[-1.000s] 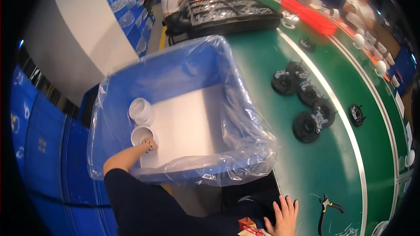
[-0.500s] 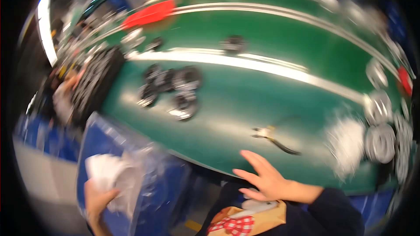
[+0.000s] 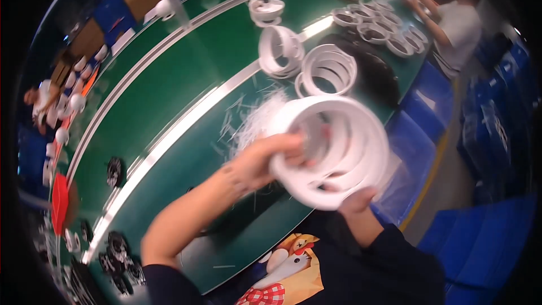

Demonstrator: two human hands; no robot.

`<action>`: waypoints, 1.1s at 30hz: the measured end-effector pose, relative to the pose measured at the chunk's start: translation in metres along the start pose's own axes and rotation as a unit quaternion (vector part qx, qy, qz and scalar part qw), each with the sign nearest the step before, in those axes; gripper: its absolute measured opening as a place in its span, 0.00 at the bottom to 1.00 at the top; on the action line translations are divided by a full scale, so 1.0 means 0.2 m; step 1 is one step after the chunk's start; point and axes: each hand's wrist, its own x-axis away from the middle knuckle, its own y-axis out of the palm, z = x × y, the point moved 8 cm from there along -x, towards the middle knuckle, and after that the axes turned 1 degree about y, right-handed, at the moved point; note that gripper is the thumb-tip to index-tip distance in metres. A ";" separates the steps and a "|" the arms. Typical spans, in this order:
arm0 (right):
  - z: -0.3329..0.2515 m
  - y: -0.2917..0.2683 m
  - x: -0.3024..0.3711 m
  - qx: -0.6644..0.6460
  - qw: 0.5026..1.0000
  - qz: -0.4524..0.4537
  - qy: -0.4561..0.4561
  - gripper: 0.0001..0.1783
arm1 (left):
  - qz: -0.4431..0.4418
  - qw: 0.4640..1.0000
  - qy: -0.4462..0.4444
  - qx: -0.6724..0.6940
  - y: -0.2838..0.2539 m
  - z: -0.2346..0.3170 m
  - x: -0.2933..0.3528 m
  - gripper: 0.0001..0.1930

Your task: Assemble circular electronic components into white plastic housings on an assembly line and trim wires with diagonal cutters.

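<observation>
A stack of white plastic rings (image 3: 370, 130), tilted so that its open end shows, is raised above the table's near edge. My left hand (image 3: 279, 155) grips its left side, the fingers curled over the rim into the opening. Below, my right hand (image 3: 358, 199) holds the lower right edge, most of its fingers hidden behind the rings. Beyond my left hand lies a heap of thin white plastic strips (image 3: 248, 121) on the green table (image 3: 164, 93). Farther back stand another stack of white rings (image 3: 330, 68) and a white round housing (image 3: 276, 51).
At the upper right a co-worker (image 3: 460, 28) stands by many white rings (image 3: 375, 31). Blue bins (image 3: 415, 135) line the table's right side. Black round parts (image 3: 118, 260) lie at the lower left, near a red tray (image 3: 59, 203). A metal rail (image 3: 169, 135) crosses the table.
The view has swung to the right. My left hand has left the blue bin and white item; my right hand, open before, has closed. Both now hold the white rings.
</observation>
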 end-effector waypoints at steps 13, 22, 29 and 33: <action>-0.27 -0.98 -0.13 0.313 0.872 0.340 -0.161 0.24 | 0.216 0.866 0.229 -0.389 -0.15 -0.18 -0.81 0.16; -0.04 -0.78 -0.29 0.251 0.911 0.299 -0.134 0.34 | 0.158 0.883 0.130 -0.423 0.04 0.09 0.14 0.13; 0.51 0.66 -0.17 0.359 0.883 -0.299 -0.047 0.32 | 0.392 0.796 0.346 -0.305 0.35 0.41 1.97 0.17; 0.61 1.23 0.35 0.394 0.724 -0.561 -0.080 0.34 | 0.710 0.460 0.434 -0.311 0.59 -0.15 3.25 0.16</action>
